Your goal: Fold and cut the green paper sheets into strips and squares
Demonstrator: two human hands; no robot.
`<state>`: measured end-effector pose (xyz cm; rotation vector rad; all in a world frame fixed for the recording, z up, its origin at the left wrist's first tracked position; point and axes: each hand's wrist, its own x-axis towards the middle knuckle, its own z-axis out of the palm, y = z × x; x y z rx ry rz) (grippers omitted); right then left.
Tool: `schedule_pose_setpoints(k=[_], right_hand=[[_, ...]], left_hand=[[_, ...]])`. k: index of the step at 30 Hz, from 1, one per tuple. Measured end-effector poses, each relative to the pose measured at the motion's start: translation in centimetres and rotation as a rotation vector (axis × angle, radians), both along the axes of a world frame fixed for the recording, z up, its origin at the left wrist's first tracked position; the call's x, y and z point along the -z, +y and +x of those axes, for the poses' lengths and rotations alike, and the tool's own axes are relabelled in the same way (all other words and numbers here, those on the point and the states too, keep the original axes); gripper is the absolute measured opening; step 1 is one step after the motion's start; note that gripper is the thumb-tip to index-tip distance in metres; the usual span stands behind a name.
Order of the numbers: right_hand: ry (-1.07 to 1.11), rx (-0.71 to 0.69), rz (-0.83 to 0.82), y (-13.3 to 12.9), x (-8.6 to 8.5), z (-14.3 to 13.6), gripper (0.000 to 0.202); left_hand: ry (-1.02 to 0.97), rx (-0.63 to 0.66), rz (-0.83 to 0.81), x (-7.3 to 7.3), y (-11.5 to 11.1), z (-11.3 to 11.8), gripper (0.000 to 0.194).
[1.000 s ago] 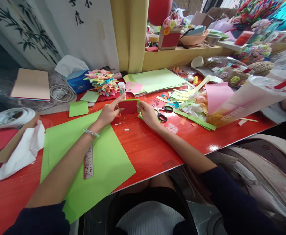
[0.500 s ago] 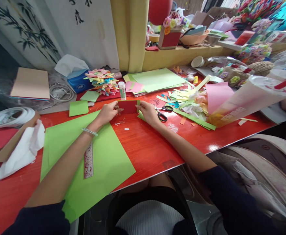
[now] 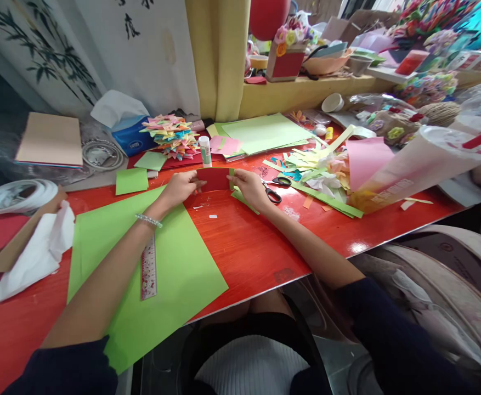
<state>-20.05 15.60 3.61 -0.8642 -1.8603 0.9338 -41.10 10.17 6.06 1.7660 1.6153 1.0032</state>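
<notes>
Between my two hands stands a red paper piece [image 3: 213, 180] with a thin green edge along its top and right end, bowed slightly. My left hand [image 3: 181, 187] pinches its left end. At the right end, my right hand [image 3: 246, 188] grips it between thumb and fingers. A green paper strip [image 3: 244, 201] lies under the right hand. Behind the red piece a glue stick [image 3: 204, 151] stands upright. Black-handled scissors [image 3: 277, 189] rest just right of the right hand. Under my left forearm are a large green sheet [image 3: 182, 263] and a patterned clear ruler [image 3: 148, 271].
Paper scraps [image 3: 326, 170] are heaped to the right, beside a large tilted drink cup [image 3: 388, 170]. At the back are a tissue pack [image 3: 131, 137], a pile of folded coloured paper [image 3: 172, 136] and pale green sheets [image 3: 269, 133]. The red table's front edge [image 3: 265, 291] runs close to my lap.
The red paper piece now bows into a slight curve, where it was flatter. My left hand has shifted a little to the left.
</notes>
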Motion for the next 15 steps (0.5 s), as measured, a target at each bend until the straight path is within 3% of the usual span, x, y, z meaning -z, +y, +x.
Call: schedule_pose_setpoints(k=[4, 8, 15], right_hand=[[0.127, -0.114, -0.12, 0.6, -0.4, 0.2, 0.023], [0.256, -0.228, -0.327, 0.3, -2.0, 0.7, 0.027], [0.162, -0.232, -0.411, -0.6, -4.0, 2.0, 0.026]], left_hand=[[-0.045, 0.03, -0.045, -1.3, -0.4, 0.2, 0.023], [-0.173, 0.064, -0.09, -2.3, -0.7, 0.3, 0.028], [-0.252, 0.093, -0.083, -2.2, -0.5, 0.0, 0.032]])
